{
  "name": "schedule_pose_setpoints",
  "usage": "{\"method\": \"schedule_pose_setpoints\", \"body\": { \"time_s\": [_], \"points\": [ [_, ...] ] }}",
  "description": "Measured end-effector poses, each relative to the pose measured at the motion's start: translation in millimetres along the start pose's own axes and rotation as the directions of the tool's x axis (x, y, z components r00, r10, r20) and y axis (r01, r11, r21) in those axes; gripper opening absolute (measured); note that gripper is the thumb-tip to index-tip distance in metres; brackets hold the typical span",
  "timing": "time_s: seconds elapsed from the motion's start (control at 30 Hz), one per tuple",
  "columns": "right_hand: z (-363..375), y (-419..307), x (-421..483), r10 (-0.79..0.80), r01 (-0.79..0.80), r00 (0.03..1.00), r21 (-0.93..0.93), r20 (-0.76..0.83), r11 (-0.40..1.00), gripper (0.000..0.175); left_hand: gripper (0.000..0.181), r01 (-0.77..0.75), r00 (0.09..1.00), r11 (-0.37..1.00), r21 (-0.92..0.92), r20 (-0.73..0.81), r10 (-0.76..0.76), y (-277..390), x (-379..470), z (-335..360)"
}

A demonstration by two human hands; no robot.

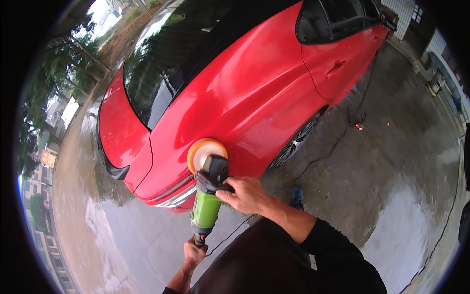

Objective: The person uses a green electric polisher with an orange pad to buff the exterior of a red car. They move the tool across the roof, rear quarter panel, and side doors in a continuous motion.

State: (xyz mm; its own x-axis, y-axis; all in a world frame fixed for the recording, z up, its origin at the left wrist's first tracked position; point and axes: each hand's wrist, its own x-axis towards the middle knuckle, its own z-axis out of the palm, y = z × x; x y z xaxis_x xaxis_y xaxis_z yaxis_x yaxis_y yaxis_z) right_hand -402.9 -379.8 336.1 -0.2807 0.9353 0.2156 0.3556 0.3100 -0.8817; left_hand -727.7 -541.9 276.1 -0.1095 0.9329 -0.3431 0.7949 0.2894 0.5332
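A green and black electric car polisher [206,209] reaches up from the lower middle of the view, its round orange-edged pad [206,152] against the rear fender of a red car [235,106]. The pad looks blurred. At the tool's black rear grip, my left hand [194,253] is closed around it. My right hand [244,194] holds the black front handle beside the tool's head. Below the pad is the car's tail light [178,194]. Glossy reflections lie over the red paint.
A black cable [229,235] runs from the polisher's rear over the wet concrete floor [349,176] to a coil with an orange connector [358,126]. The car's rear wheel [297,141] and a blue shoe [297,193] are right of the tool. Equipment [437,82] stands by the wall.
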Motion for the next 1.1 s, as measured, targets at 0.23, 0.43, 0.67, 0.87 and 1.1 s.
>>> {"method": "schedule_pose_setpoints", "body": {
  "time_s": [0.23, 0.43, 0.67, 0.87, 1.1],
  "points": [
    [41.7, 36.0, -40.2, 0.243, -0.215, 0.93, 0.126, -0.276, 0.968, 0.038, 0.024, 0.024, 0.993, 0.948, 0.319, -0.114, 0.014, -0.6, -2.8, -9.7],
    [-15.9, 116.3, -45.8, 0.214, -0.136, 0.814, 0.18, -0.541, 0.974, 0.039, 0.031, -0.051, 0.996, 0.894, 0.446, -0.04, 0.077, 77.7, 45.3, 31.6],
    [-147.5, 188.2, -30.0, 0.278, -0.191, 0.695, 0.203, -0.663, 0.96, 0.04, 0.071, -0.228, 0.967, 0.902, 0.366, -0.026, 0.255, 227.1, 122.3, 88.4],
    [-255.9, 270.3, -13.4, 0.383, -0.292, 0.58, 0.254, -0.719, 0.922, 0.05, 0.063, -0.31, 0.934, 0.835, 0.455, -0.021, 0.358, 351.8, 186.5, 152.5],
    [-353.1, 359.3, 2.1, 0.417, -0.304, 0.473, 0.3, -0.776, 0.904, 0.054, 0.08, -0.459, 0.864, 0.754, 0.47, 0.036, 0.503, 432.9, 242.8, 210.6]
  ]
}}
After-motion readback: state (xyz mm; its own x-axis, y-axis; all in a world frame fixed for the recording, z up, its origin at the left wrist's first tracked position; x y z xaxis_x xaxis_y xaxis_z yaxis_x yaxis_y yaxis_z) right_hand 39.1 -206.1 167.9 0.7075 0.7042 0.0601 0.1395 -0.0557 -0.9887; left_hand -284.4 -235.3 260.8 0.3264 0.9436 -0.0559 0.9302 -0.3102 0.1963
